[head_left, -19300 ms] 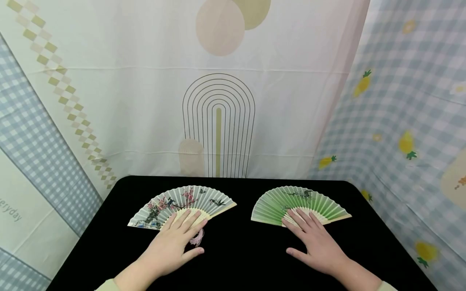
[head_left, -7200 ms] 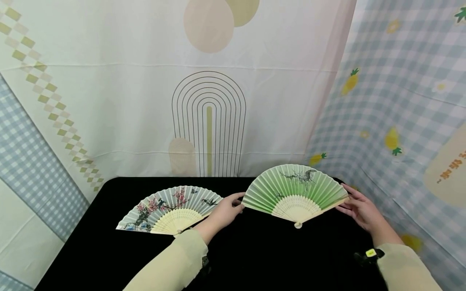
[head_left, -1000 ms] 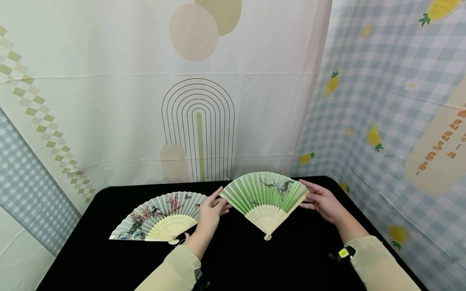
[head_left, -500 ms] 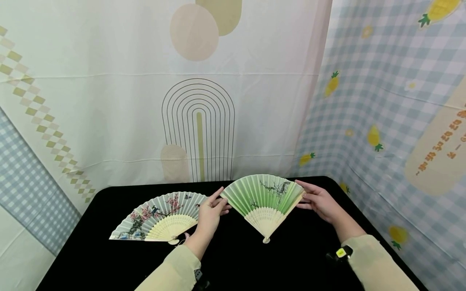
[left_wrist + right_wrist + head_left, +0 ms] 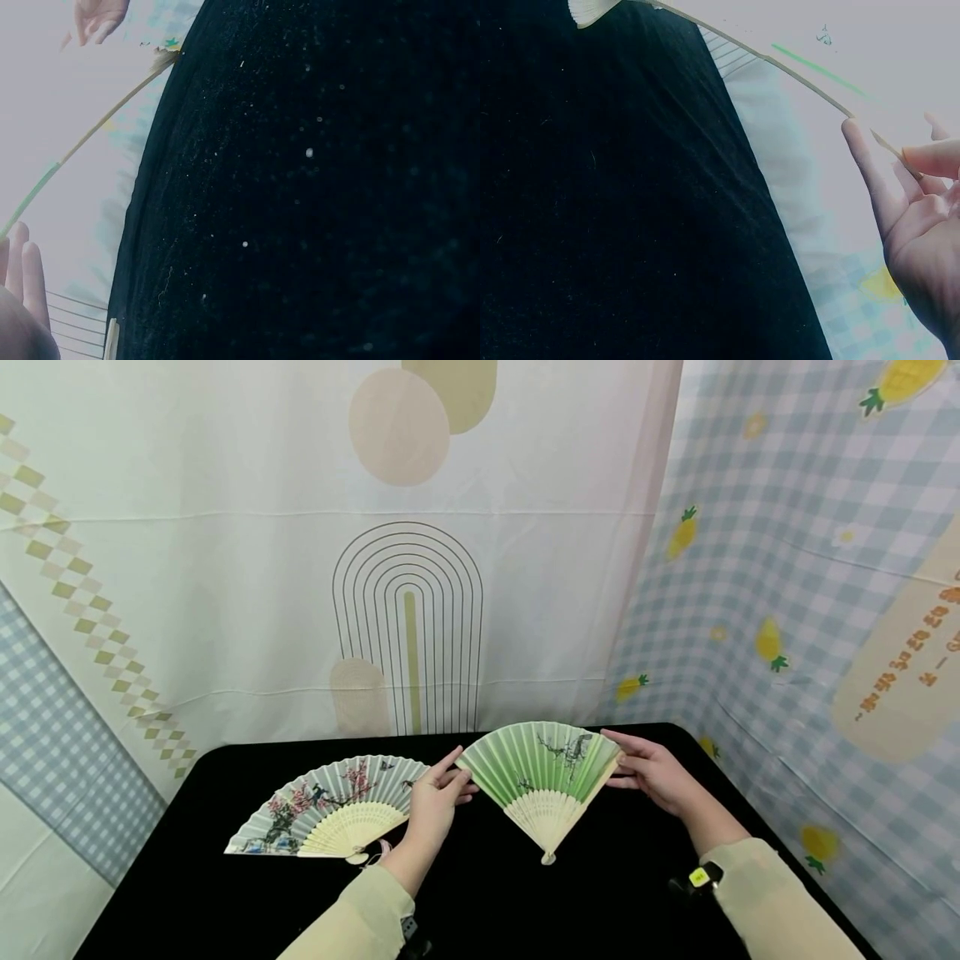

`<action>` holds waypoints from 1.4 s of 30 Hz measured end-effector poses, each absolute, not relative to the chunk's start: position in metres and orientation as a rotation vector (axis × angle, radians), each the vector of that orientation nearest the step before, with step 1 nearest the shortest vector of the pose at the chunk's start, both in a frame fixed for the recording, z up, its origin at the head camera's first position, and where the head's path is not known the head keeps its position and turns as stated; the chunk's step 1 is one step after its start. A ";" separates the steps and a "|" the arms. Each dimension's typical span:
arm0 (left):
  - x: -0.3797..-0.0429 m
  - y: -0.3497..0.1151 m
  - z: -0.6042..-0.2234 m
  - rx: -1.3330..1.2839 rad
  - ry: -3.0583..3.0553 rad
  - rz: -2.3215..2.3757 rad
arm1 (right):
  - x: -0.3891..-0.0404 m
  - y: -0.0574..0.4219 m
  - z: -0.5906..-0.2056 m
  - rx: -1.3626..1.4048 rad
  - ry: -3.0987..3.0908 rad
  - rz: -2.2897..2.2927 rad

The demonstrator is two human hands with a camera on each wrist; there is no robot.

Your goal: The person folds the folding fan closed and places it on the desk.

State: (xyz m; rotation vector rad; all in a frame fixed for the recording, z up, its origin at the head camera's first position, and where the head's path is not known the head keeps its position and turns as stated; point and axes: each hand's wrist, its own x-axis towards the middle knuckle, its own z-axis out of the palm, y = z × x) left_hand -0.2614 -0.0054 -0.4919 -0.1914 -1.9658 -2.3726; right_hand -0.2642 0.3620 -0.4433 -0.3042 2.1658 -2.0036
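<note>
A green folding fan (image 5: 543, 768) with a dark branch print is held up, spread in a wedge, its pivot pointing down toward me. My left hand (image 5: 435, 797) pinches its left outer edge between thumb and fingers. On the opposite edge, my right hand (image 5: 660, 777) grips the end stick, thumb in front. The right wrist view shows that thumb and the fingers around the fan's thin edge (image 5: 802, 79). A white fan (image 5: 322, 810) with pink blossoms lies spread on the table to the left. Its right end is partly hidden behind my left hand.
Both fans are over a black-covered table (image 5: 510, 910) with rounded back corners. A pale curtain (image 5: 247, 593) hangs behind it, and a blue checked cloth (image 5: 750, 610) on the right. A pink tassel (image 5: 384, 850) lies by the white fan's pivot.
Both hands first lay flat on the fans. The green fan was then lifted by its two edges. Since then it has narrowed, the right hand shifting left; the white fan stays spread.
</note>
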 end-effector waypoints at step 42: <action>-0.265 -0.007 -0.490 -0.215 -2.038 -2.340 | -0.271 0.338 -0.427 -0.409 2.236 -1.859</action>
